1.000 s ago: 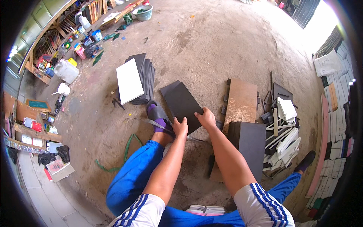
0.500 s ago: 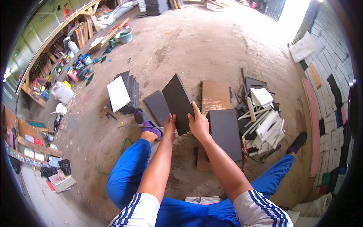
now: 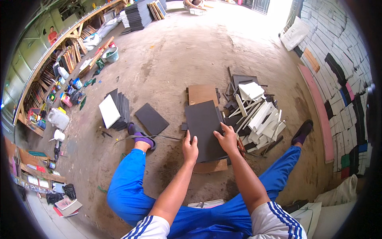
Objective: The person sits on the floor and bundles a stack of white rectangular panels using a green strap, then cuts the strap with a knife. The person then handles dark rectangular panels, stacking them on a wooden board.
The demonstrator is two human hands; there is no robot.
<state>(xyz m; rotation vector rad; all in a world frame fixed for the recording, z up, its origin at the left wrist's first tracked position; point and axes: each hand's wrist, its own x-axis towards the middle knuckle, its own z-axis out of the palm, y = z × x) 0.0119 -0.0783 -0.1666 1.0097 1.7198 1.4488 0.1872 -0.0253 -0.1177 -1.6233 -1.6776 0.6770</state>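
Note:
A black rectangular sheet (image 3: pixel 203 128) lies between my hands, over a brown board (image 3: pixel 203 94) on the floor. My left hand (image 3: pixel 190 148) grips its left edge, thumb raised beside the fingers. On the opposite edge, my right hand (image 3: pixel 227 139) holds the sheet with fingers and thumb around the side. A second dark edge shows at the sheet's upper right, so another sheet appears to lie beneath it. Left of the board, a single dark sheet (image 3: pixel 152 119) rests on the floor. Beyond my left foot stands a stack of dark sheets (image 3: pixel 123 108) with a white sheet (image 3: pixel 109 111) on top.
White and black offcuts (image 3: pixel 260 119) are heaped right of the board, near my right foot. Bottles, cans and a grey-blue bucket (image 3: pixel 111 55) line the left side. Stacked pale sheets (image 3: pixel 338 91) form a wall at right. A person (image 3: pixel 193 3) crouches far ahead.
The black sheet, held tilted up left of the board, has moved right and down to lie over it. Both hands went with it. The view has shifted slightly.

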